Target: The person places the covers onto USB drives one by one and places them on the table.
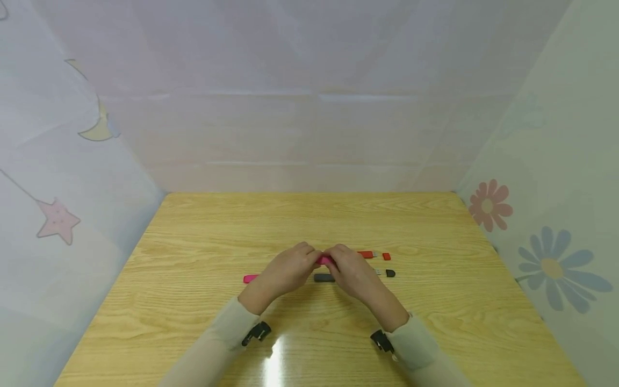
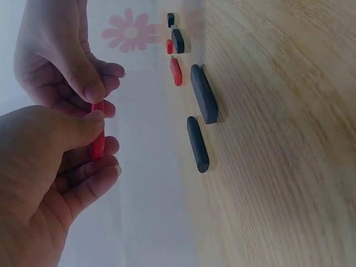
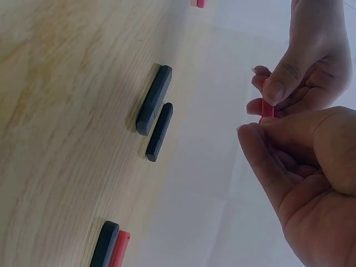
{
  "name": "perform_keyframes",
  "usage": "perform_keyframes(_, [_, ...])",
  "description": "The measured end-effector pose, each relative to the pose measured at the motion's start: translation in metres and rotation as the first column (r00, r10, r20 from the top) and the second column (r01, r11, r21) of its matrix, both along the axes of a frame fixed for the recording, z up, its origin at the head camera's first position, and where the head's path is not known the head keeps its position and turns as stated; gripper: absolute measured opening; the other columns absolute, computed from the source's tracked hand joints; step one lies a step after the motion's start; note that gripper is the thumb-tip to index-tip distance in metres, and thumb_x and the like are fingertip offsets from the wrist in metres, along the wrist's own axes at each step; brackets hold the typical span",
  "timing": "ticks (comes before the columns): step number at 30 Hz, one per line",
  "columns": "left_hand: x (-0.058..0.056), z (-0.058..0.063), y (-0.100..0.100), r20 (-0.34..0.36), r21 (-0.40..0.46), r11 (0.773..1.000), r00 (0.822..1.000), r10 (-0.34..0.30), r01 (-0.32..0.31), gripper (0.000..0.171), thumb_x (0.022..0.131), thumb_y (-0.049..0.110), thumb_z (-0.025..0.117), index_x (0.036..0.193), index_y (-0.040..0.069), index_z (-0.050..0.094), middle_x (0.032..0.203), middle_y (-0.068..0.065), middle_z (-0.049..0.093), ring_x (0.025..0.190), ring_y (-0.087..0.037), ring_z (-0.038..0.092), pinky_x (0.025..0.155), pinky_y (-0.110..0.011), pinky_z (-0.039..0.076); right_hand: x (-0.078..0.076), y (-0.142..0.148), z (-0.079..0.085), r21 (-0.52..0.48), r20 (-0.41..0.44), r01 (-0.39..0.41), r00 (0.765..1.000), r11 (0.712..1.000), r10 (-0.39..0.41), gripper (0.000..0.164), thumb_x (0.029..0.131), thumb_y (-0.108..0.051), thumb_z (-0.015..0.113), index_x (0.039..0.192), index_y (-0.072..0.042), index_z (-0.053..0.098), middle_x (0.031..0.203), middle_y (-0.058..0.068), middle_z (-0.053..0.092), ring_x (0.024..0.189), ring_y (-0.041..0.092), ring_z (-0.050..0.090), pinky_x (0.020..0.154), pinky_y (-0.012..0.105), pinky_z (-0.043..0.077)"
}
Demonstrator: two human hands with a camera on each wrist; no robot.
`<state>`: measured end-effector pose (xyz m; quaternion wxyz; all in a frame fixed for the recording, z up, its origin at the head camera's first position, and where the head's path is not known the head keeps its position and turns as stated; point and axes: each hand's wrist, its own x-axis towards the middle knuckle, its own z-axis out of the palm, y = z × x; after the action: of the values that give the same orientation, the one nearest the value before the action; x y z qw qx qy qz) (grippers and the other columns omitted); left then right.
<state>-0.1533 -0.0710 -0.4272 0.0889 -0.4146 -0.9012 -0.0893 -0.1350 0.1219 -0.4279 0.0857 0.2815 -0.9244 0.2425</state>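
Note:
Both hands meet above the middle of the table, holding a slim pink USB stick (image 1: 324, 260) between them. In the left wrist view, my left hand (image 2: 50, 161) pinches the lower part of the stick between thumb and fingers. My right hand (image 1: 355, 271) pinches the other end, its thumb and fingertips close to the left thumb. The left hand (image 1: 290, 270) shows from the back in the head view. Fingers cover both ends of the stick. Beneath the hands lies a dark grey stick (image 1: 324, 278), partly hidden by the right hand.
On the wood table (image 1: 309, 344), a red USB stick (image 1: 365, 254) with bare metal plug lies beside a red cap (image 1: 386, 256). A black cap (image 1: 390, 273) lies nearer. Left of the hands is another pink piece (image 1: 250, 279). Dark sticks (image 3: 154, 100) lie side by side.

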Motion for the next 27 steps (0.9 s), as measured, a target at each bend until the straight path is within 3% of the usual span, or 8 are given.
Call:
perform_keyframes(4, [0.000,0.002,-0.003,0.000,0.039,0.999,1.000,-0.012,0.012,0.017,0.102,0.016,0.062,0.112,0.006,0.071,0.100,-0.001,0.071,0.096,-0.015,0.066,0.083,-0.021,0.055,-0.001,-0.001,0.001,-0.004,0.002,-0.002,1.000,1.000,0.002,0.008,0.096,-0.010,0.069,0.102,-0.004,0.070,0.097,0.005,0.068,0.079,0.013,0.061,0.068,0.026,0.054])
perform_keyframes(11, [-0.003,0.000,-0.007,-0.009,0.098,0.995,0.999,-0.033,0.034,0.013,0.100,0.014,0.064,0.107,0.006,0.071,0.099,-0.002,0.072,0.094,-0.016,0.067,0.082,-0.022,0.056,-0.003,-0.003,0.005,-0.006,0.077,0.023,0.997,1.000,-0.023,0.008,0.097,-0.009,0.069,0.103,-0.005,0.070,0.098,0.005,0.068,0.077,0.012,0.057,0.067,0.026,0.052])
perform_keyframes(20, [-0.007,-0.005,-0.014,-0.014,0.152,0.988,1.000,0.006,-0.004,0.013,0.100,0.018,0.064,0.103,0.007,0.070,0.096,-0.001,0.072,0.095,-0.017,0.068,0.082,-0.024,0.057,-0.009,-0.010,0.007,-0.009,0.130,0.046,0.991,0.999,-0.044,0.010,0.098,-0.012,0.069,0.105,-0.005,0.071,0.097,0.004,0.068,0.077,0.013,0.055,0.070,0.028,0.052])
perform_keyframes(27, [-0.008,-0.009,-0.022,-0.005,0.179,0.984,1.000,0.021,-0.020,0.012,0.100,0.017,0.065,0.099,0.006,0.071,0.092,-0.001,0.072,0.083,-0.015,0.064,0.073,-0.024,0.056,-0.014,-0.021,0.007,0.021,0.175,0.060,0.983,0.998,-0.063,0.011,0.098,-0.013,0.068,0.106,-0.006,0.070,0.099,0.005,0.068,0.079,0.014,0.057,0.072,0.030,0.053])
